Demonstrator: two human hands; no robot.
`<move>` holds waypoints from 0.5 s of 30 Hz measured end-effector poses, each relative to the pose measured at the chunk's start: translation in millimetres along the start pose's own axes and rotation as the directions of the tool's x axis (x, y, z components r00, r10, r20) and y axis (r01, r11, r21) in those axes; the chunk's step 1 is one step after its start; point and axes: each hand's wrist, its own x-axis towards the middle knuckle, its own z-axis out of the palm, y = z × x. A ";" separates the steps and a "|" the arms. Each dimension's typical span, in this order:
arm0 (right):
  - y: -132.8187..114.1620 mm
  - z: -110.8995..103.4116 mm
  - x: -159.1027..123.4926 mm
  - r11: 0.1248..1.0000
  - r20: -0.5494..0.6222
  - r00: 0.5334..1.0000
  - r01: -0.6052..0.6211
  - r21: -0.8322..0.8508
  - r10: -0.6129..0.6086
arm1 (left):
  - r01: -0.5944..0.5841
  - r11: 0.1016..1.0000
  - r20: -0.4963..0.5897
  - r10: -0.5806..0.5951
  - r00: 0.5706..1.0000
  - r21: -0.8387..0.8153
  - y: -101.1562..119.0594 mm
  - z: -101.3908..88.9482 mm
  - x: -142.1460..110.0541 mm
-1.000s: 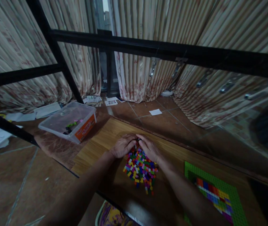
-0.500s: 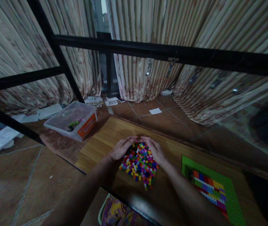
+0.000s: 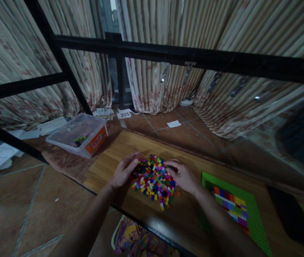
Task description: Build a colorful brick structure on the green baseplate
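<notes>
A heap of small multicoloured building bricks [image 3: 154, 181] lies on the wooden tabletop [image 3: 109, 164]. At the heap's left edge is my left hand [image 3: 125, 170], its thumb and fingers apart and nothing visible in it. My right hand [image 3: 183, 175] is over the right edge, fingers bent and apart, the tips at the bricks. Whether those tips touch a brick I cannot make out. One orange brick [image 3: 179, 193] lies just off the heap beneath this hand. To the right, a green baseplate [image 3: 257, 214] carries rows of coloured bricks [image 3: 232, 205], partly covered by my right forearm.
A clear plastic box [image 3: 78, 134] with an orange label and a few pieces inside stands left of the tabletop. A dark flat object [image 3: 292, 214] lies right of the baseplate. Black metal bars [image 3: 141, 50] cross in front of striped curtains [image 3: 152, 85]. Papers [image 3: 173, 124] lie on the tiled floor.
My hands have moved apart from the heap's far side, the left one to its left edge, the right one to its right edge. The view has shifted slightly.
</notes>
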 end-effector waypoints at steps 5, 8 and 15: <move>-5.0 6.5 -1.6 0.982 0.021 0.999 0.047 -0.185 -0.044 | -0.037 0.993 -0.068 0.045 0.997 0.116 -7.0 -4.5 -29.0; -5.1 12.3 0.8 0.975 0.000 1.000 0.026 -0.221 -0.026 | -0.091 0.978 -0.054 0.103 0.993 0.189 -9.1 -5.0 -36.7; -14.1 13.4 -4.8 0.991 -0.129 0.992 -0.016 -0.134 -0.001 | -0.135 0.963 -0.083 0.158 0.984 0.235 -2.8 10.7 -50.3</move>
